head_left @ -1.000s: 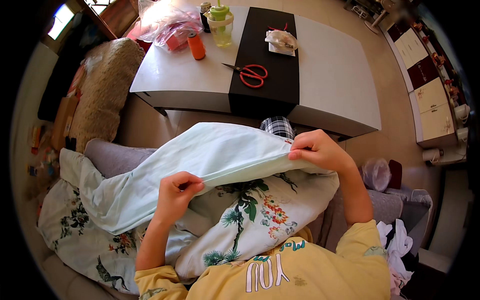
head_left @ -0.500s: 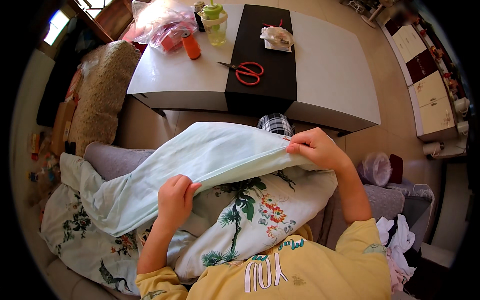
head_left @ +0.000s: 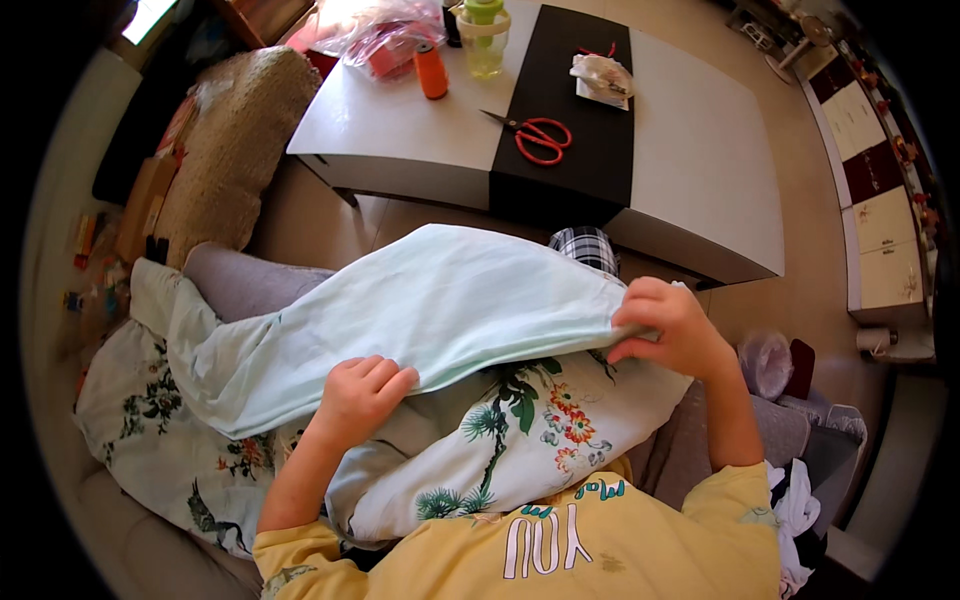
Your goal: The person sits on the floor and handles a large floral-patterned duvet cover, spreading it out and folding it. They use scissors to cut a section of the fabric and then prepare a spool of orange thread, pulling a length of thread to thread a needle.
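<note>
Across my lap lies a large pale mint cloth (head_left: 420,290), its plain side folded up over a side printed with dark branches and orange flowers. My left hand (head_left: 365,402) is closed on the folded edge, knuckles up. Farther right, my right hand (head_left: 672,325) has curled fingers and a thumb around the same edge near the cloth's right end; its grip looks loose, with a small gap between thumb and fingers. Between the hands the edge runs nearly straight. The fingertips of my left hand are hidden.
Ahead stands a white and black coffee table (head_left: 710,150). On it are red-handled scissors (head_left: 540,140), an orange thread spool (head_left: 431,70), a green-lidded cup (head_left: 485,45), plastic bags (head_left: 385,35) and a small packet (head_left: 602,78). A grey sofa (head_left: 250,283) lies under the cloth.
My right hand has slid rightward along the edge and a little nearer, and its thumb and fingers have parted somewhat. The left hand has moved slightly right. The view has shifted.
</note>
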A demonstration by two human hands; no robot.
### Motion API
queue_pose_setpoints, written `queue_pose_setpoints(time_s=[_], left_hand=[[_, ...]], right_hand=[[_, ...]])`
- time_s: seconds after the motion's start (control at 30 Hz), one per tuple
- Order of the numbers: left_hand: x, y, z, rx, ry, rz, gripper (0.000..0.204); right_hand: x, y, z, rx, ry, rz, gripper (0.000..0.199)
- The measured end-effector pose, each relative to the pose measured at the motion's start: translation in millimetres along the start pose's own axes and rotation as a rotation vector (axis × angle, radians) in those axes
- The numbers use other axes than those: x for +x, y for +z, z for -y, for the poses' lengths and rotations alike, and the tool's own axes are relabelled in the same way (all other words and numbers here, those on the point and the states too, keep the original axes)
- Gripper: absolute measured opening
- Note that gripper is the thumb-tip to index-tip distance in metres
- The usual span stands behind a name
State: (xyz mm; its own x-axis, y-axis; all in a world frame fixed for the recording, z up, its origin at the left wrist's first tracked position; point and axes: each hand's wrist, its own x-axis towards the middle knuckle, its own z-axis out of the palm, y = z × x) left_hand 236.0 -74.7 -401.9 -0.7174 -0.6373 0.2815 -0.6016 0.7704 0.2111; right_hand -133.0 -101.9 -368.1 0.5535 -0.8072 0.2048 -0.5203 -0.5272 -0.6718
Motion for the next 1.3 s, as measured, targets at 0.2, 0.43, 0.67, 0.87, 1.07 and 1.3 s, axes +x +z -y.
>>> queue_pose_setpoints(time_s=[0.2,0.43,0.67,0.87,1.07,1.3], left_hand=[[-40.4,-2.9,-11.4,0.104,-0.017,-0.026,0.028],[-82.0,-8.8,4.2,0.134,-0.341,-0.122,0.036],[-134.3,-17.0,11.9,0.309,-0.627,-0.228,0.017],[-142.0,-9.4,8.8,0.314,-0.593,-0.343,0.014],[-161.6,1.7,12.7,0.177,-0.758,-0.273,0.031],[-241.0,-18.6,55.1,0.445,-0.918,-0.052,0.039]], right_hand=[[-32.6,20.8,-2.7,-0.248,-0.247,-0.051,0.014],[-36.4,17.8,-10.8,-0.189,-0.117,-0.023,0.018],[-19.1,13.5,-2.2,-0.232,-0.057,-0.060,0.021],[0.9,23.6,20.4,-0.306,-0.139,-0.012,0.033],[-6.1,9.6,7.9,-0.269,-0.192,0.005,0.034],[-1.3,-4.2,8.8,-0.289,-0.227,-0.048,0.034]])
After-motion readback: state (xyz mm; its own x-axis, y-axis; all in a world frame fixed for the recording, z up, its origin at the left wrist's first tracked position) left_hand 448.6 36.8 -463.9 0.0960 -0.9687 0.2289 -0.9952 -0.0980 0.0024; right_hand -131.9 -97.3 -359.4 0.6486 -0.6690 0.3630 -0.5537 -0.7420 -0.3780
